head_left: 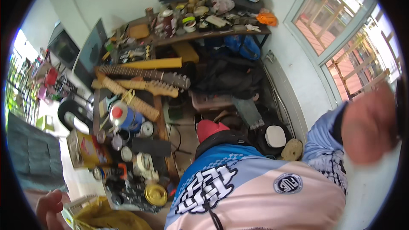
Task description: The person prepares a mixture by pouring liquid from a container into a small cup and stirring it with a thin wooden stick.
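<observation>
At the lower left edge my left hand [50, 208] shows in part, its fingers loosely bent and apart, with nothing visible in them. It is nearest to a yellow bag [104, 219] with a white object [79, 206] at its edge. My right hand [370, 125] is raised at the right, close and smeared by motion, so its fingers cannot be made out. A light blue sleeve [324, 138] with a dark cuff leads to it. Across the lower middle spreads my blue and pale pink jersey [272, 191].
A cluttered bench holds guitar necks [147, 74], a blue bottle with a red cap [125, 117], a colourful tin [87, 147] and a gold lid [156, 194]. Behind stands a crowded table [204, 35]. A grey-blue chair [34, 153] is at the left, a window [336, 30] at the right.
</observation>
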Motion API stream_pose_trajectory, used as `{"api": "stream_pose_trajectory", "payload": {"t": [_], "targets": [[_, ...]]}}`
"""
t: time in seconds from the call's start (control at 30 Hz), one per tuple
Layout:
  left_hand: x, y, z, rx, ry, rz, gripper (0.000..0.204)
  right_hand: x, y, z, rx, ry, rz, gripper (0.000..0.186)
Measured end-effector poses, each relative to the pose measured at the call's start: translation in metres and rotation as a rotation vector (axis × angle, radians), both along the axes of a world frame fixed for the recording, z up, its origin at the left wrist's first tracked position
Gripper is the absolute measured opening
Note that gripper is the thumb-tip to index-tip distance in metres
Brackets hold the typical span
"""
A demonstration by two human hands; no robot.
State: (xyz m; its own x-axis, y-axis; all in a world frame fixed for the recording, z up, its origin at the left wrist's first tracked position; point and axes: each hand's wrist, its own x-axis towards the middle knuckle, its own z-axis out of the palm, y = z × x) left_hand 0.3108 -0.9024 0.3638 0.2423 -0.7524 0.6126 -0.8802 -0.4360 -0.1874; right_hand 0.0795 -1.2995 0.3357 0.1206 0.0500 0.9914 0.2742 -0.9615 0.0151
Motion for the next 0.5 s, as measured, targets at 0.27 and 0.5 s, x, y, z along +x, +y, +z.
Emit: {"api": "stream_pose_trajectory", "payload": {"t": [0.27,0.5], "targets": [[0.151,-0.103,-0.059,0.268,0.382,0.511,0.053,0.097,-0.41,-0.229,0.922,0.409,-0.897,0.026],[0.318,-0.109,-0.09,0.35,0.422,0.896,0.064,0.159,-0.66,-0.421,1.107,0.72,-1.135,0.033]]}}
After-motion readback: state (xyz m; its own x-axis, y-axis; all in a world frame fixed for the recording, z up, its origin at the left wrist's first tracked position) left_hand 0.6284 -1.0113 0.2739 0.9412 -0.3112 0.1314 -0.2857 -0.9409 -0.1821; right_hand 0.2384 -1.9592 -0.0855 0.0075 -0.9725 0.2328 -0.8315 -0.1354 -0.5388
